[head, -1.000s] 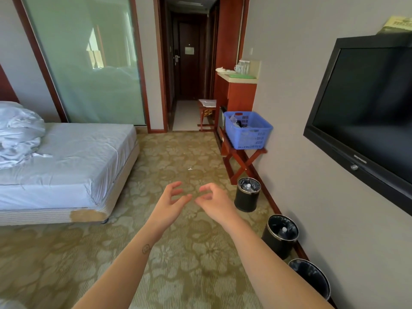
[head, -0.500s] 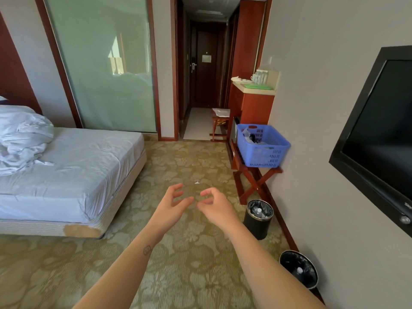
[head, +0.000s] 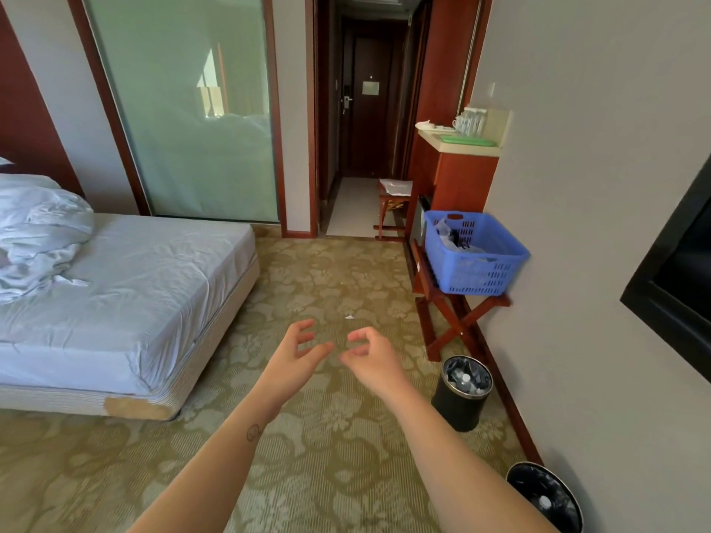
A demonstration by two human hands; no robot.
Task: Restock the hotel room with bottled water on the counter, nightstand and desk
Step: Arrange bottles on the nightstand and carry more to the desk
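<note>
You have walked up the room in the last second. The bed [head: 127, 286] has slid back along your left and the wall television [head: 677, 278] has shrunk to a strip at the right edge. Only two black bins by the skirting remain in view: the near bin [head: 461, 402] beside the folding stand [head: 458, 321], and the corner bin [head: 546, 498] at the bottom right. The worktop [head: 461, 148] by the corridor carries cups and a green tray. It and the blue basket [head: 477, 271] on the stand now sit larger and closer, so I judge you are heading for them. Your left hand [head: 296, 359] and right hand [head: 369, 359] have kept their pose, raised side by side over the carpet with the tips near but apart. The fingers [head: 304, 327] are loosely curled and hold nothing. No bottled water is in either hand, and I can make out none on the worktop. The basket holds crumpled clear plastic that may be the stock, though I cannot tell. The bins show what look like discarded bottles. Restocking proper has not begun, and the first pick lies ahead.
</note>
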